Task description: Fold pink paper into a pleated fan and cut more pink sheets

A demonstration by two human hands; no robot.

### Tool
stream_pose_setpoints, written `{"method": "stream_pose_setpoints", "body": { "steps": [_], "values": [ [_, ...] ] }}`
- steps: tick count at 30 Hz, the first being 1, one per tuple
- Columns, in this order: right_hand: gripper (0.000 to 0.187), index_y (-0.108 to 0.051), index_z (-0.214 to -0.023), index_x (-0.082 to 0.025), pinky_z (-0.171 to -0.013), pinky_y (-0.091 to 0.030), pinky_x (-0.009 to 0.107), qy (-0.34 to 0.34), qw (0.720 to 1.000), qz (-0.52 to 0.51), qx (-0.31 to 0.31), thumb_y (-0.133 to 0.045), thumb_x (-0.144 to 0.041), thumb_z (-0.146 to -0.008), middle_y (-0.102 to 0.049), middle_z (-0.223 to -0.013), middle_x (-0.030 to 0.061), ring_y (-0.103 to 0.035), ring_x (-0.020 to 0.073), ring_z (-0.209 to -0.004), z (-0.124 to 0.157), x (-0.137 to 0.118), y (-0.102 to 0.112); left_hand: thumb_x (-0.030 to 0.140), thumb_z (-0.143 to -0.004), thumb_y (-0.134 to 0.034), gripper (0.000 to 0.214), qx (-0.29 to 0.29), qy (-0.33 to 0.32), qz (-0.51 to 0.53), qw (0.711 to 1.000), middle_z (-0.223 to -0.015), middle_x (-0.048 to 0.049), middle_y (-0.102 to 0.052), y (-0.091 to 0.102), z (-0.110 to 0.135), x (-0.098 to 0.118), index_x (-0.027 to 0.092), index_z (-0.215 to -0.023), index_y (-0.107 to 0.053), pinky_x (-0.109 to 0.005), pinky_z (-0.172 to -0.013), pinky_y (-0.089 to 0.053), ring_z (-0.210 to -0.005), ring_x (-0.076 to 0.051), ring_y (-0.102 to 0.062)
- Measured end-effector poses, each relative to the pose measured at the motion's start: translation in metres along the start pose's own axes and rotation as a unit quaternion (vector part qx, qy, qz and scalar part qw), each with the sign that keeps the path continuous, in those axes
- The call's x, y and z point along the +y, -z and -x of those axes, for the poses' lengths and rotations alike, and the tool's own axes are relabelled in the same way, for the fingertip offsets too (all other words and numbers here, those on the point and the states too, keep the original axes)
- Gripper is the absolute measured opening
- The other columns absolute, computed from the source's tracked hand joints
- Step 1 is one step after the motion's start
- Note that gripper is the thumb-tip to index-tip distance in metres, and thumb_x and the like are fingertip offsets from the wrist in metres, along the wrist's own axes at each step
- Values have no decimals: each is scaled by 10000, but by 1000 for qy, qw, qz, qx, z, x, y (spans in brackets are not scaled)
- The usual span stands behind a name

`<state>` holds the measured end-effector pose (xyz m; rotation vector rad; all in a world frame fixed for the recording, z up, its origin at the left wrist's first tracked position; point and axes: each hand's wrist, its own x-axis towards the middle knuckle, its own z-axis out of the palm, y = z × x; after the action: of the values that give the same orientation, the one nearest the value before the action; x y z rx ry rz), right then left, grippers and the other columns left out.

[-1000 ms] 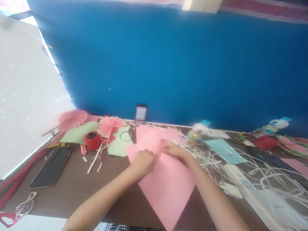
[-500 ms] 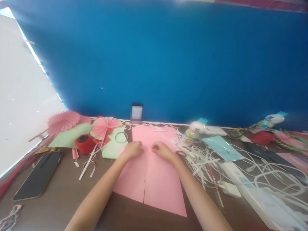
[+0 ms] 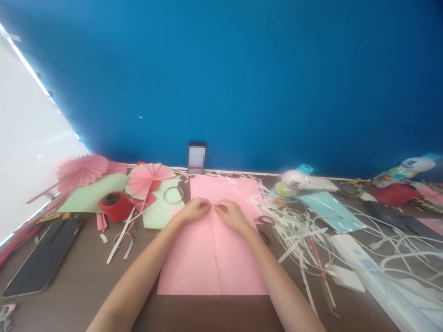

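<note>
Pink paper [image 3: 194,258] lies flat on the dark table in front of me, with a line running down its middle from between my hands to the near edge. Whether this is one creased sheet or two meeting sheets, I cannot tell. At its far edge, my left hand [image 3: 195,210] is closed in a pinch on the paper, left of the line. Just across from it my right hand [image 3: 230,213] pinches the paper too, and the fingertips of both hands nearly touch. More pink paper [image 3: 207,184] lies beyond my hands.
At left are pink paper fans [image 3: 150,180], green paper [image 3: 155,214], a red spool [image 3: 116,206] and a phone [image 3: 43,256]. On the right are scissors [image 3: 266,220], paper strips [image 3: 294,230], a bottle [image 3: 289,184], a power strip [image 3: 367,267] and white cables. A blue wall [image 3: 242,92] rises behind.
My hands have come closer together along the middle line. The paper's near edge has swung level, and the gap at the line has narrowed. The view has shifted slightly.
</note>
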<state>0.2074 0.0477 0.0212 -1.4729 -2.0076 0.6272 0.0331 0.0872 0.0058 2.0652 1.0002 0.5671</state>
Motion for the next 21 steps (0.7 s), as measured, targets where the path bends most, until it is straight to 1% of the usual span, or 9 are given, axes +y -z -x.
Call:
{"method": "stream_pose_setpoints", "body": {
  "steps": [3, 7, 12, 17, 21],
  "values": [
    [152, -639, -819, -205, -759, -446, 302, 2, 1000, -15, 18, -492, -217, -782, -657, -874, 38, -595, 179, -823, 0, 4, -6, 187, -725, -411, 237, 2, -1, 7, 1000, -793, -11, -644, 0, -3, -5, 156, -779, -640, -227, -665, -420, -736, -141, -562],
    [156, -631, -831, -214, -764, -437, 299, 26, 999, -18, 33, -481, -202, -791, -655, -872, 29, -592, 176, -815, 2, 8, -13, 184, -711, -428, 202, 9, -3, 20, 1000, -712, 4, -621, 0, -4, -8, 150, -716, -627, -213, -618, -405, -671, -123, -543],
    [160, -622, -813, -215, -764, -412, 309, 37, 998, 5, 51, -463, -203, -799, -647, -850, 28, -579, 183, -794, 3, 9, -17, 173, -710, -423, 203, 25, -14, 45, 999, -722, 2, -629, -2, -3, -5, 147, -704, -623, -208, -626, -406, -681, -120, -547],
    [152, -608, -815, -221, -784, -369, 316, 48, 996, 48, 57, -456, -211, -817, -636, -833, 16, -561, 173, -776, 5, 8, -16, 162, -711, -420, 213, 19, -21, 72, 997, -776, -6, -651, -3, -5, -7, 142, -723, -631, -218, -684, -427, -738, -132, -568],
    [127, -594, -803, -215, -777, -353, 318, 56, 994, 61, 77, -468, -208, -822, -622, -808, 13, -547, 168, -765, 8, 9, -18, 177, -725, -414, 223, 20, -18, 70, 997, -794, -9, -658, -2, -6, -9, 143, -728, -635, -226, -694, -437, -752, -141, -578]
  ]
}}
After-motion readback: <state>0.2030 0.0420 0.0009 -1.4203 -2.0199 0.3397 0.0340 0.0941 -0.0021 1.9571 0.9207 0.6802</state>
